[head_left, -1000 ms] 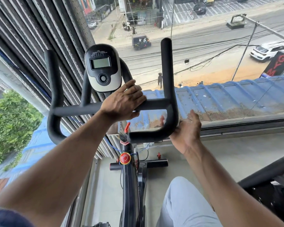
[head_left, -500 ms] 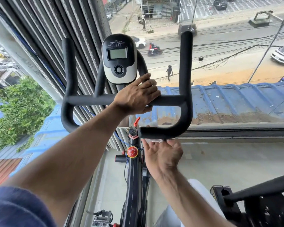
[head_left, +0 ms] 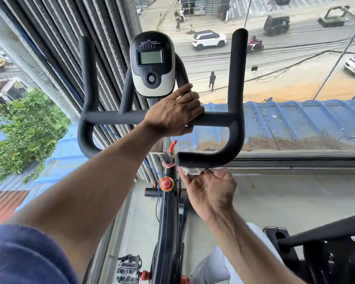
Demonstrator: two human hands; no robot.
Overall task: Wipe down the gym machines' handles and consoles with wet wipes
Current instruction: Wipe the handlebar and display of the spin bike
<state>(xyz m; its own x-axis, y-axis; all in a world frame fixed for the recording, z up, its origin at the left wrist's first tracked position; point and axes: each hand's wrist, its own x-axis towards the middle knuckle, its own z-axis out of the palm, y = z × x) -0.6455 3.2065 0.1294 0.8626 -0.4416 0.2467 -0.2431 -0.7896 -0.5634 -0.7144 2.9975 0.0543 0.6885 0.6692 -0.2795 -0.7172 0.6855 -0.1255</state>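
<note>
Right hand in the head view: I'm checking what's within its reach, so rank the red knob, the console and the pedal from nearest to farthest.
From the right hand:
1. Red knob, just left of it on the frame.
2. Pedal, lower left, near the floor.
3. Console, up above the crossbar.

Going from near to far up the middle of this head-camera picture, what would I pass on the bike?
Pedal → red knob → right hand holding the wet wipe under the handlebar end → left hand gripping the crossbar → console → street beyond the window.
</note>
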